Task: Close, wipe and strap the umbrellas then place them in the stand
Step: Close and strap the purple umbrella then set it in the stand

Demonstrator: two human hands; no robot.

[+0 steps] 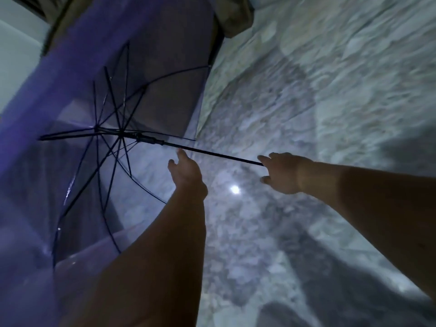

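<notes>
An open umbrella (151, 95) with a see-through purple canopy and dark ribs lies sideways at the left, its tip pointing left. Its black shaft (212, 153) runs right and down into my right hand (280, 173), which holds the handle end; the handle itself is hidden in the hand. My left hand (186, 173) reaches up under the shaft with its fingers extended. One fingertip is at the shaft just right of the runner (148, 139); it grips nothing.
A mottled grey stone floor (330, 90) fills the right and the middle, with a bright light reflection (234, 189). A brownish wooden object (236, 17) stands at the top behind the canopy. A pale wall (16, 50) is at the upper left.
</notes>
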